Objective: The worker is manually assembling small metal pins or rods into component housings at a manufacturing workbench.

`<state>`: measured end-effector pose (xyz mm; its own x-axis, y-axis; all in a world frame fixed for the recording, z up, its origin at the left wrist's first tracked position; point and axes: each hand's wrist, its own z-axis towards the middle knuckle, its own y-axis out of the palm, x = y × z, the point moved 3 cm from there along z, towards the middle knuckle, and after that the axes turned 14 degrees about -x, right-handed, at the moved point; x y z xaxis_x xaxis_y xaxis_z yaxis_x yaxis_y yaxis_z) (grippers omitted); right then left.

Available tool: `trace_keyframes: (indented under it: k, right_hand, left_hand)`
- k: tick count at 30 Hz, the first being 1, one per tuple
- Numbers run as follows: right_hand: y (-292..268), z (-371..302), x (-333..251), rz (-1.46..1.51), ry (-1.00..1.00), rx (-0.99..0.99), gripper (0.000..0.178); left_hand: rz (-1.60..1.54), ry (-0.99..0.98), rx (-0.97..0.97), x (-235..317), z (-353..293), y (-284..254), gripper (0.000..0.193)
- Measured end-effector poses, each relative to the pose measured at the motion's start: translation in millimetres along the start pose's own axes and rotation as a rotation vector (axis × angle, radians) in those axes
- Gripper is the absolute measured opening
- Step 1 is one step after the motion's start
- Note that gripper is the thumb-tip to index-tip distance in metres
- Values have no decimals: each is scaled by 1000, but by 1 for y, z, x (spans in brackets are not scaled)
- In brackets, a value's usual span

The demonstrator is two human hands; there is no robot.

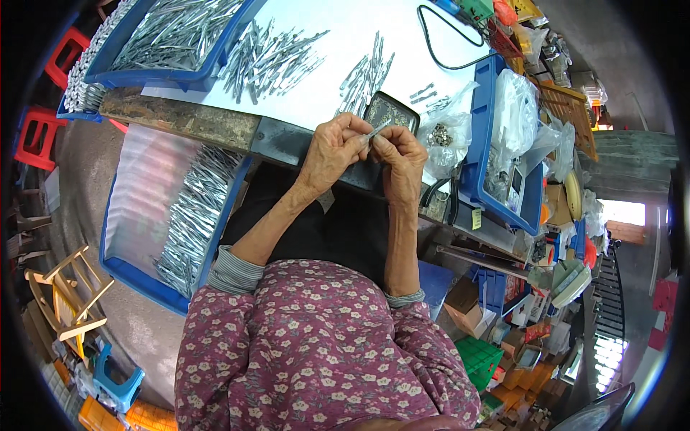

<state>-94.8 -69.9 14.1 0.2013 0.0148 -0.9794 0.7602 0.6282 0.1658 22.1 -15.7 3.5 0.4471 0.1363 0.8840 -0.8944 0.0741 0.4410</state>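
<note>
Above the table's near edge, my left hand (332,152) and my right hand (399,159) meet with fingertips pinched. Between them is a slim silver metal piece (376,130), partly hidden by the fingers; its exact kind is too small to make out. Just beyond the hands lies a black shallow tray (411,118) of tiny metal parts. Left of the tray, a small pile of slim silver metal pieces (365,75) rests on the white table top (359,20). A few short metal pieces (424,93) are to its right.
A larger pile of metal pieces (269,61) lies beside a full blue bin (151,77) at the far left. Another blue bin (147,286) stands low on the left. A clear bag of small parts (447,136) and a blue crate (477,129) flank my right side. A black cable (431,50) curves across the table.
</note>
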Motion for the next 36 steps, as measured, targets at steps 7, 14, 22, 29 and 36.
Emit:
trace_keyframes:
  k: [7, 14, 22, 29, 36]
  right_hand:
    - [-1, 0, 4, 137, 1, -25, 6]
    - [-1, -2, 2, 158, 13, -35, 6]
    - [-3, -3, 4, 81, 11, -3, 6]
    - [-5, -3, 7, 112, 35, -34, 7]
    - [0, -6, 2, -48, 15, 21, 9]
  left_hand:
    - [14, -1, 1, 1, 0, 1, 11]
    - [29, -25, -5, 3, 0, 2, 10]
    - [22, -3, 8, 0, 0, 3, 9]
    - [59, 6, 10, -3, 0, 4, 9]
    - [139, 24, 47, -6, -1, 5, 7]
